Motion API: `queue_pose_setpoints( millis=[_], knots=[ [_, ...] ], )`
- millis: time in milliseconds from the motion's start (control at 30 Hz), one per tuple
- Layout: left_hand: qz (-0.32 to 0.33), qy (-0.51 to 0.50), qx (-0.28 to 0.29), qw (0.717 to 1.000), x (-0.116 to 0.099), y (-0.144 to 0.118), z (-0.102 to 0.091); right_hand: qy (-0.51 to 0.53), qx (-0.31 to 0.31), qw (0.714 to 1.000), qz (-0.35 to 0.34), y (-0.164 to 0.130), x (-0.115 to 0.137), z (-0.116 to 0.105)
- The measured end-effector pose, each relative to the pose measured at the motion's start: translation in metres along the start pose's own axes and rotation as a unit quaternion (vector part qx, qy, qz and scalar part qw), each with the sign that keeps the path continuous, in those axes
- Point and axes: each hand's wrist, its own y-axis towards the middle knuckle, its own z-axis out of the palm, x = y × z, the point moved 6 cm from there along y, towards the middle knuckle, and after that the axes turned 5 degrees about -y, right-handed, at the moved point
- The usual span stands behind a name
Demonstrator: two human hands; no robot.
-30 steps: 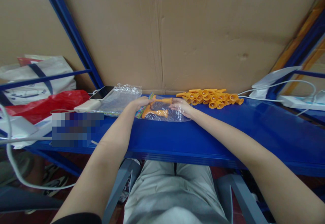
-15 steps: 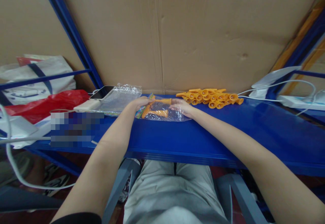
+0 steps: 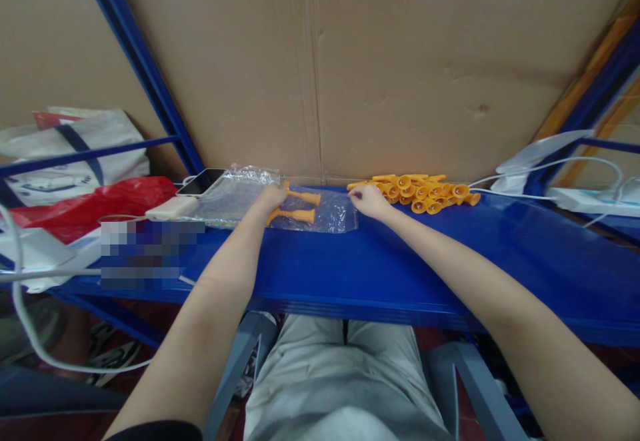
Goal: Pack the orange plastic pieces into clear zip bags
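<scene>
A clear plastic bag (image 3: 333, 213) lies flat on the blue table, with two orange trumpet-shaped pieces (image 3: 295, 215) inside it, their flared ends pointing right. My left hand (image 3: 273, 196) is closed on the bag's left end and covers part of the pieces. At the bag's far right corner, my right hand (image 3: 370, 201) has its fingertips pinched together on the plastic edge. Just behind that hand lies a pile of orange trumpet-shaped pieces (image 3: 420, 191), several of them with their round open ends facing me.
More flat clear bags (image 3: 215, 208) lie left of my left hand, beside a phone (image 3: 203, 182) and a white box-like item (image 3: 173, 208). A red plastic bag (image 3: 100, 208) is farther left. Cardboard (image 3: 320, 74) walls the back. White cables (image 3: 565, 161) run at right.
The bag has been laid flatter, and the two pieces in it have shifted left and lie more parallel. My right hand has come out from over the bag to its right edge, fingers now pinched.
</scene>
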Motion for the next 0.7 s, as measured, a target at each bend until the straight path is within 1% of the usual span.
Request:
queue_pose_setpoints(
  millis=[33, 100, 133, 200, 300, 400, 467, 500, 567, 633, 700],
  knots=[
    [0.002, 0.032, -0.018, 0.999, 0.0, -0.001, -0.002, -0.075, -0.014, 0.997, -0.013, -0.001, -0.001, -0.007],
    [0.003, 0.084, -0.036, 0.996, -0.001, -0.005, -0.004, -0.208, -0.032, 0.977, -0.035, -0.005, -0.003, -0.017],
    [0.003, 0.103, -0.037, 0.994, -0.002, -0.008, -0.005, -0.258, -0.035, 0.965, -0.041, -0.007, -0.005, -0.02],
    [-0.001, 0.128, -0.033, 0.991, -0.003, -0.014, -0.005, -0.321, -0.037, 0.945, -0.041, -0.01, -0.011, -0.023],
    [0.007, 0.149, -0.033, 0.988, -0.007, -0.02, -0.005, -0.353, -0.043, 0.934, -0.026, -0.011, -0.019, -0.023],
    [0.071, 0.169, -0.058, 0.981, -0.019, -0.021, -0.002, -0.358, -0.054, 0.932, -0.022, -0.009, -0.022, -0.021],
    [0.114, 0.19, -0.061, 0.973, -0.027, -0.021, 0.004, -0.361, -0.055, 0.931, -0.016, -0.007, -0.023, -0.02],
    [0.13, 0.199, -0.048, 0.97, -0.03, -0.021, 0.009, -0.363, -0.051, 0.93, -0.011, -0.007, -0.024, -0.019],
    [0.151, 0.22, -0.006, 0.964, -0.033, -0.02, 0.022, -0.368, -0.039, 0.929, 0.0, -0.006, -0.026, -0.019],
    [0.152, 0.242, 0.038, 0.958, -0.032, -0.018, 0.032, -0.371, -0.03, 0.928, 0.003, -0.005, -0.028, -0.019],
    [0.154, 0.256, 0.069, 0.952, -0.029, -0.015, 0.039, -0.372, -0.029, 0.928, -0.002, -0.005, -0.029, -0.02]
  ],
)
